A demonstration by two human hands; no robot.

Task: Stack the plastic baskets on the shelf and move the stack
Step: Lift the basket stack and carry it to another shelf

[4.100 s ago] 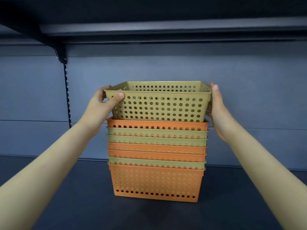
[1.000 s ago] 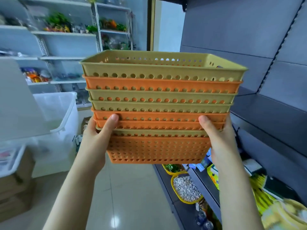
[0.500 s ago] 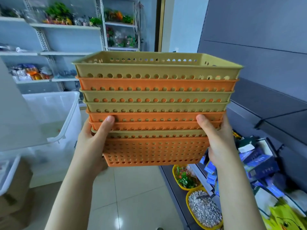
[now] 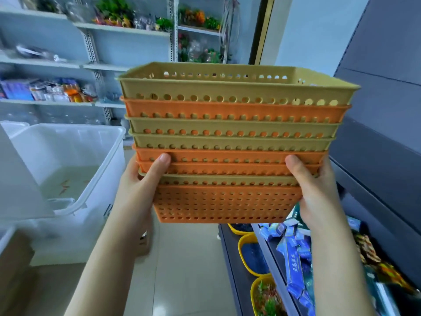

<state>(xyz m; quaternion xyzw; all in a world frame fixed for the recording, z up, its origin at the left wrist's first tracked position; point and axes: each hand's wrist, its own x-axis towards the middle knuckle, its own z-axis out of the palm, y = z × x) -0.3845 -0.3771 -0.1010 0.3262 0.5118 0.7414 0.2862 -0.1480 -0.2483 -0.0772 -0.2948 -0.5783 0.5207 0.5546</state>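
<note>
A nested stack of several perforated plastic baskets (image 4: 227, 137), orange and olive-yellow in turn, hangs in the air at chest height in the aisle, off the shelf. An olive basket is on top and an orange one at the bottom. My left hand (image 4: 141, 185) grips the stack's left side, thumb across the lower orange rims. My right hand (image 4: 314, 188) grips the right side the same way. The fingers behind the stack are hidden.
A dark grey shelf unit (image 4: 382, 142) runs along the right, with packaged goods (image 4: 293, 252) and yellow bowls (image 4: 255, 258) on its lower levels. A large white plastic bin (image 4: 68, 169) stands at left. White shelves (image 4: 95, 65) with goods line the far wall. Tiled floor (image 4: 186, 270) lies ahead.
Four seconds ago the stack stood on the dark shelf with the top basket being set on. Since then both hands have lifted it off, and the view keeps turning left along the aisle.
</note>
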